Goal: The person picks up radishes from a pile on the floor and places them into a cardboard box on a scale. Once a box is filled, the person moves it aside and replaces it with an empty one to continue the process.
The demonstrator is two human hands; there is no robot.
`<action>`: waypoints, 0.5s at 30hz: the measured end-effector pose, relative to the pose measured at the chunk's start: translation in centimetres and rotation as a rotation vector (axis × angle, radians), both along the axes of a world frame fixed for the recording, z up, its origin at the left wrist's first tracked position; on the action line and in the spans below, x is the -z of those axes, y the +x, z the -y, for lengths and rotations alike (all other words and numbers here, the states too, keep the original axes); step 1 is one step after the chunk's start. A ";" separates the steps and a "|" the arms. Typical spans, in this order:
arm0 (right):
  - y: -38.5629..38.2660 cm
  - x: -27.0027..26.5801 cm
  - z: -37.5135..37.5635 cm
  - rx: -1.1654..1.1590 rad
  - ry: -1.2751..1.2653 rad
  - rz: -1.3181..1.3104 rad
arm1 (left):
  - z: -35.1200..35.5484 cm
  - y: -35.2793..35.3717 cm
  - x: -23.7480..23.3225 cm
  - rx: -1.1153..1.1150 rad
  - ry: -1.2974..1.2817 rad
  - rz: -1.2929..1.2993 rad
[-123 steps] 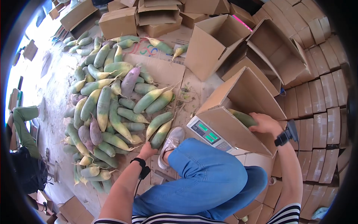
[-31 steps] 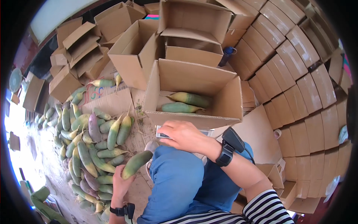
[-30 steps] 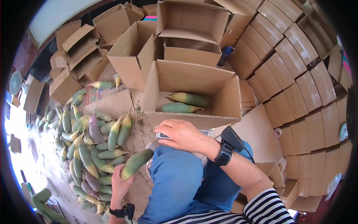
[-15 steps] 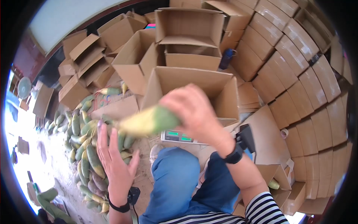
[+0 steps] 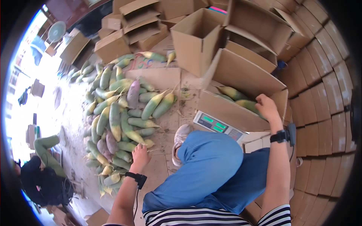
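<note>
My right hand (image 5: 267,106) reaches into the open cardboard box (image 5: 241,75) and grips the end of a green-and-yellow radish (image 5: 246,105) lying inside beside another radish (image 5: 230,92). The box stands on a scale with a green display (image 5: 215,126). My left hand (image 5: 140,154) is down at the near edge of the radish pile (image 5: 117,113) on the floor. Its fingers are apart, they touch the closest radishes and hold nothing. My knee in blue jeans (image 5: 211,162) lies between my two arms.
Several open empty boxes (image 5: 196,34) stand behind the scale, and stacked closed cartons (image 5: 324,83) fill the right side. Flat cardboard (image 5: 158,77) lies under part of the pile. Another person in dark clothes with a green sleeve (image 5: 43,177) crouches at the lower left.
My right hand took the radish from my left hand and carried it into the box. My left hand dropped back to the pile, and my view swung to the left.
</note>
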State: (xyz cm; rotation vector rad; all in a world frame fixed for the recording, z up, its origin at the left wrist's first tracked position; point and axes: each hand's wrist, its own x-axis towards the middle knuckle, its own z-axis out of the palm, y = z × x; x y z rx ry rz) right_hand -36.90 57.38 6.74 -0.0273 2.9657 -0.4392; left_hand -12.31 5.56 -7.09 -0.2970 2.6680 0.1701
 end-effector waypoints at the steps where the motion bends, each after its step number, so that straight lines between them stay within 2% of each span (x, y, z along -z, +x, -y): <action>1: 0.2 -0.9 0.9 0.019 -0.103 -0.089 | 0.7 0.7 0.6 -0.026 -0.005 0.004; 5: 1.0 -3.4 5.1 -0.086 -0.168 -0.197 | 3.1 1.5 2.4 -0.198 0.075 -0.161; 7: 1.6 -4.0 7.1 -0.139 -0.197 -0.237 | 5.2 1.2 2.7 -0.256 -0.008 -0.390; 12: 2.3 -4.8 9.7 -0.171 -0.162 -0.260 | 11.6 0.3 2.2 -0.468 -0.264 -0.601; 13: 2.3 -4.8 9.9 -0.170 -0.172 -0.267 | 12.4 0.4 2.1 -0.472 -0.268 -0.597; 15: 2.1 -4.7 9.9 -0.163 -0.179 -0.252 | 14.1 0.9 1.7 -0.805 -0.240 -0.407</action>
